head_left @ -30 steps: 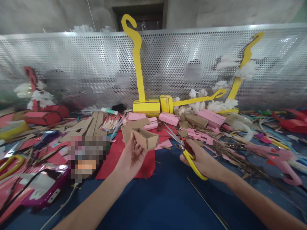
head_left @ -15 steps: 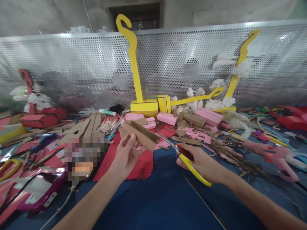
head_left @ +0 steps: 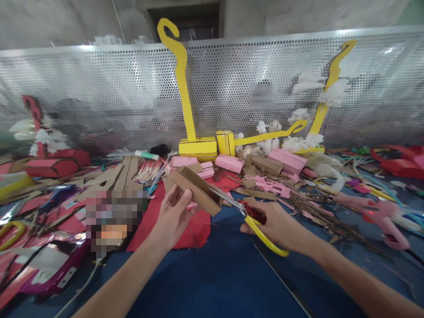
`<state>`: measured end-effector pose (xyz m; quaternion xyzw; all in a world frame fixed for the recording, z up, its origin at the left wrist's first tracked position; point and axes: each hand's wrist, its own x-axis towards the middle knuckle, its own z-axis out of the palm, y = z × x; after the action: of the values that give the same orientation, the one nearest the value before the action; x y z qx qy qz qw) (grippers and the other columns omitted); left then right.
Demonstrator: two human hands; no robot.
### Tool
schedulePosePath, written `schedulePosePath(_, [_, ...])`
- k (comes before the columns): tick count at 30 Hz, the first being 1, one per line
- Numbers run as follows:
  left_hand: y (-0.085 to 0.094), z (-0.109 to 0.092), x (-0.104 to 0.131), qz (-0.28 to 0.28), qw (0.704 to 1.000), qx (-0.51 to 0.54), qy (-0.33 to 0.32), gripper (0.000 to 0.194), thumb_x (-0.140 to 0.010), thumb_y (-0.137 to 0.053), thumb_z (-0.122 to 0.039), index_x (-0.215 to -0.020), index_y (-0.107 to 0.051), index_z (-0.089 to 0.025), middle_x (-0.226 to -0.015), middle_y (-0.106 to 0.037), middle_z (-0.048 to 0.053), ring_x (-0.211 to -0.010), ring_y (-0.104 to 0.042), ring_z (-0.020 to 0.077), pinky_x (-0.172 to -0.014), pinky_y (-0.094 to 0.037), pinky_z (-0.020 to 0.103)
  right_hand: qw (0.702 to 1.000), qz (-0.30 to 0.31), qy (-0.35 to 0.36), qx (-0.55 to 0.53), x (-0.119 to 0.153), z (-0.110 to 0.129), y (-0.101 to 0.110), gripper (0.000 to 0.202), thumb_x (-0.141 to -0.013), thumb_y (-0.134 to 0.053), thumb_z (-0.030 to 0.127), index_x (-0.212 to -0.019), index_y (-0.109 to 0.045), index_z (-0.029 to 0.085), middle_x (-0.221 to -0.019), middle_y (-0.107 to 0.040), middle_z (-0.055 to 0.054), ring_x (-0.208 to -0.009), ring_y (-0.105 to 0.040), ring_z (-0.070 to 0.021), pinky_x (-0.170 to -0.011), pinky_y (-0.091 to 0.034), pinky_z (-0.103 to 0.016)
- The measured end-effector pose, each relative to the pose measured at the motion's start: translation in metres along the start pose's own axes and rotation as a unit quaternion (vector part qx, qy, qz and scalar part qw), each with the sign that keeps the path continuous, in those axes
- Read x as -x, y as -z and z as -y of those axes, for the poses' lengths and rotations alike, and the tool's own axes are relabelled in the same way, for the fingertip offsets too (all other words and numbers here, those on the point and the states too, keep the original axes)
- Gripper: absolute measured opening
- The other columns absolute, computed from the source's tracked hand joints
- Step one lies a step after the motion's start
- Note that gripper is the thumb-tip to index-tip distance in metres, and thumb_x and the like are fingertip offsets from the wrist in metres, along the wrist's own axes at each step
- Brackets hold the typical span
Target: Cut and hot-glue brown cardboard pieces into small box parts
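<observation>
My left hand (head_left: 175,214) grips a small open cardboard box (head_left: 200,194) by its near side, with the thumb on the outer wall. The box is tilted, and its right end points down toward my right hand. In my right hand (head_left: 270,223) is a pair of scissors (head_left: 258,234) with yellow-edged handles. Their blades reach the upper right rim of the box; whether they cut into it I cannot tell. Below my left hand lies a red sheet (head_left: 197,232) on the blue table (head_left: 198,282).
Yellow boxes with hooked necks (head_left: 198,148) stand against a perforated metal panel (head_left: 218,70). Pink boxes (head_left: 287,161) and cardboard scraps (head_left: 265,194) lie before them. A pink glue gun (head_left: 380,216) is at right, a metal ruler-like strip (head_left: 281,278) near the front, a purple case (head_left: 54,269) at left.
The scissors have moved left, bringing the blades from beside the box to its right rim. The box has turned slightly, its right end lower and nearer.
</observation>
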<state>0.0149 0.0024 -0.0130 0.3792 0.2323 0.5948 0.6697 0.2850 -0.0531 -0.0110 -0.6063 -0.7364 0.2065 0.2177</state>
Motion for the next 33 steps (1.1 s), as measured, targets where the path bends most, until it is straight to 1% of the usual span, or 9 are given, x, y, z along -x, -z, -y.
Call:
schedulePosePath(5, [0.001,0.0,0.0,0.008,1.0,-0.003,-0.002,0.027,-0.08,-0.085,-0.026,-0.105,-0.074,-0.024,-0.096,-0.074,0.0,-0.08,-0.069,0.0124,-0.08,-0.061,0.029,1.0,-0.012,0.001,-0.026,-0.001,0.0,0.0,0.049,-0.077,-0.076,0.062,-0.076,-0.051,0.021,-0.067,-0.048,0.005,-0.062,-0.036,-0.0124,-0.056,-0.028,-0.026])
schedulePosePath(10, [0.0,0.0,0.001,0.0,1.0,0.0,-0.002,0.024,-0.079,-0.085,-0.025,-0.1,-0.074,-0.023,-0.092,-0.075,0.0,-0.08,-0.07,0.0134,-0.084,-0.06,0.031,0.999,-0.028,-0.002,-0.039,-0.002,0.0,0.0,0.048,-0.075,-0.079,0.058,-0.071,-0.049,0.02,-0.064,-0.044,0.006,-0.062,-0.033,-0.0118,-0.055,-0.026,-0.025])
schedulePosePath(14, [-0.002,-0.002,0.001,0.003,1.0,0.007,-0.004,0.031,-0.077,-0.087,-0.025,-0.104,-0.074,-0.023,-0.095,-0.075,0.0,-0.079,-0.07,0.0131,-0.077,-0.06,0.029,0.998,-0.029,0.002,-0.057,-0.003,-0.001,0.001,0.048,-0.074,-0.08,0.056,-0.068,-0.049,0.02,-0.063,-0.041,0.006,-0.062,-0.032,-0.0112,-0.054,-0.026,-0.025])
schedulePosePath(17, [-0.003,-0.004,0.002,-0.001,1.0,0.011,-0.001,0.031,-0.075,-0.089,-0.025,-0.103,-0.074,-0.023,-0.094,-0.075,0.001,-0.078,-0.07,0.014,-0.072,-0.06,0.027,0.997,-0.031,-0.002,-0.072,-0.003,0.0,0.002,0.049,-0.074,-0.079,0.057,-0.065,-0.048,0.02,-0.061,-0.039,0.006,-0.06,-0.032,-0.0108,-0.052,-0.026,-0.024])
schedulePosePath(21, [-0.004,-0.004,0.001,-0.013,1.0,0.019,-0.002,0.032,-0.075,-0.089,-0.025,-0.103,-0.073,-0.022,-0.101,-0.077,0.002,-0.086,-0.072,0.0154,-0.075,-0.061,0.027,0.995,-0.046,-0.02,-0.086,-0.004,0.001,-0.001,0.052,-0.074,-0.078,0.057,-0.063,-0.041,0.021,-0.06,-0.034,0.007,-0.058,-0.031,-0.0105,-0.052,-0.025,-0.025])
schedulePosePath(24, [-0.003,-0.004,-0.003,-0.03,0.999,0.03,0.006,0.03,-0.076,-0.089,-0.025,-0.101,-0.073,-0.021,-0.104,-0.078,0.002,-0.087,-0.073,0.0154,-0.075,-0.063,0.027,0.993,-0.075,-0.015,-0.087,-0.006,-0.002,-0.005,0.044,-0.079,-0.074,0.05,-0.066,-0.043,0.021,-0.062,-0.04,0.005,-0.06,-0.036,-0.0118,-0.054,-0.028,-0.025])
schedulePosePath(27, [0.0,-0.002,-0.007,-0.077,0.996,0.043,0.014,0.028,-0.075,-0.089,-0.026,-0.097,-0.072,-0.02,-0.106,-0.078,0.004,-0.088,-0.074,0.016,-0.075,-0.063,0.026,0.992,-0.102,-0.004,-0.077,-0.008,-0.008,-0.007,0.033,-0.082,-0.07,0.045,-0.074,-0.048,0.021,-0.067,-0.049,0.004,-0.063,-0.043,-0.0132,-0.057,-0.033,-0.026])
schedulePosePath(30, [0.003,0.0,-0.009,-0.121,0.992,0.044,0.002,0.031,-0.072,-0.091,-0.021,-0.096,-0.07,-0.02,-0.106,-0.078,0.003,-0.09,-0.075,0.0166,-0.081,-0.064,0.03,0.992,-0.093,-0.001,-0.081,-0.006,-0.011,-0.005,0.031,-0.088,-0.064,0.049,-0.088,-0.053,0.021,-0.074,-0.055,0.002,-0.064,-0.048,-0.0145,-0.058,-0.036,-0.028])
schedulePosePath(33, [0.003,0.001,-0.007,-0.126,0.991,0.031,-0.007,0.034,-0.071,-0.091,-0.02,-0.097,-0.069,-0.021,-0.107,-0.077,0.002,-0.092,-0.075,0.0177,-0.085,-0.063,0.034,0.995,-0.076,0.005,-0.063,-0.004,-0.008,-0.001,0.031,-0.092,-0.059,0.051,-0.091,-0.051,0.021,-0.077,-0.056,0.001,-0.065,-0.049,-0.0152,-0.058,-0.037,-0.029])
